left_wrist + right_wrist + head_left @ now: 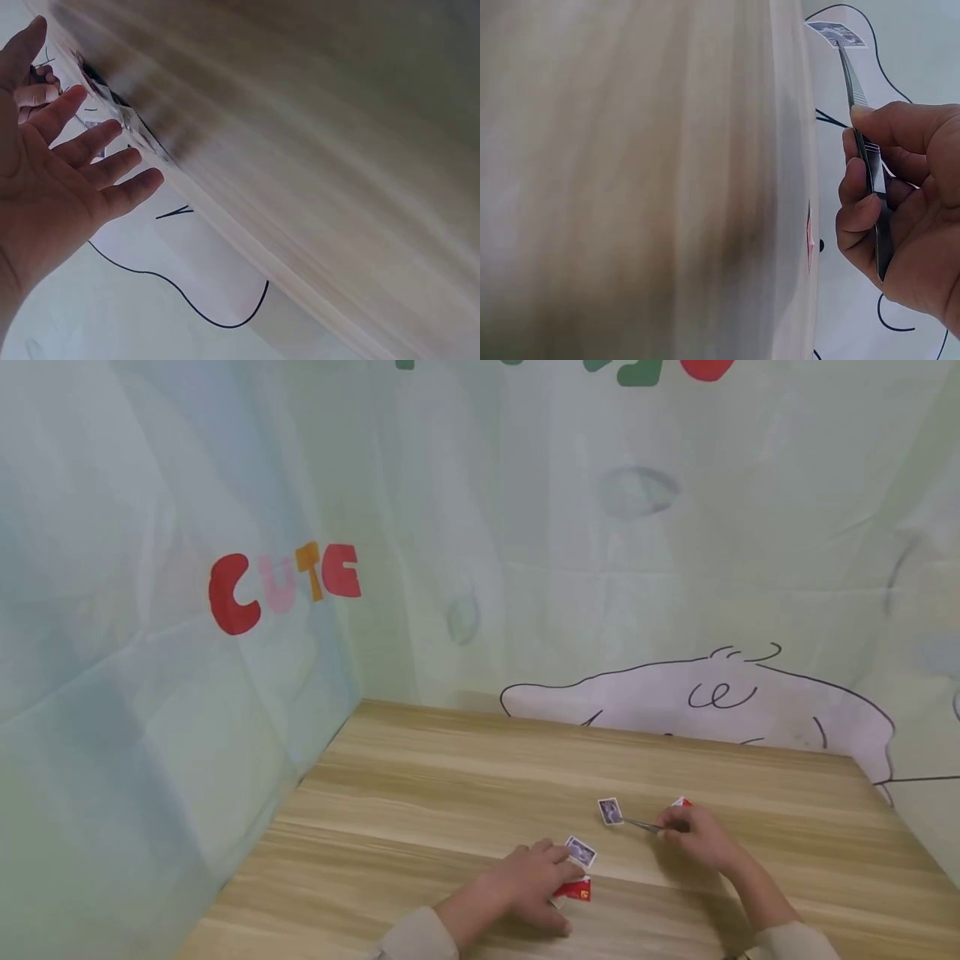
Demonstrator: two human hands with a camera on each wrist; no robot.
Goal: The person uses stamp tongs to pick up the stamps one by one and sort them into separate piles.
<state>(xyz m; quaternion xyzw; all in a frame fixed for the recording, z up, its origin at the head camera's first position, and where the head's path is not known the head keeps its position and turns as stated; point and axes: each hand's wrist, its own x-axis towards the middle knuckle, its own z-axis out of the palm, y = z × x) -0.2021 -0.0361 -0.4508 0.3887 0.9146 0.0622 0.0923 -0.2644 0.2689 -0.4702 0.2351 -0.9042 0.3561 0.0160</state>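
In the head view the right hand grips metal tweezers, whose tips hold a small card with a dark picture. The right wrist view shows the tweezers pinched between thumb and fingers, with the card at their tips, raised off the table. Fingers spread, the left hand is over or on a second picture card and a red card, which it partly covers. Its palm and fingers appear in the left wrist view; contact with the cards cannot be told.
Another red and white piece lies just behind the right hand. The wooden table meets a printed cloth backdrop at its back and left edges.
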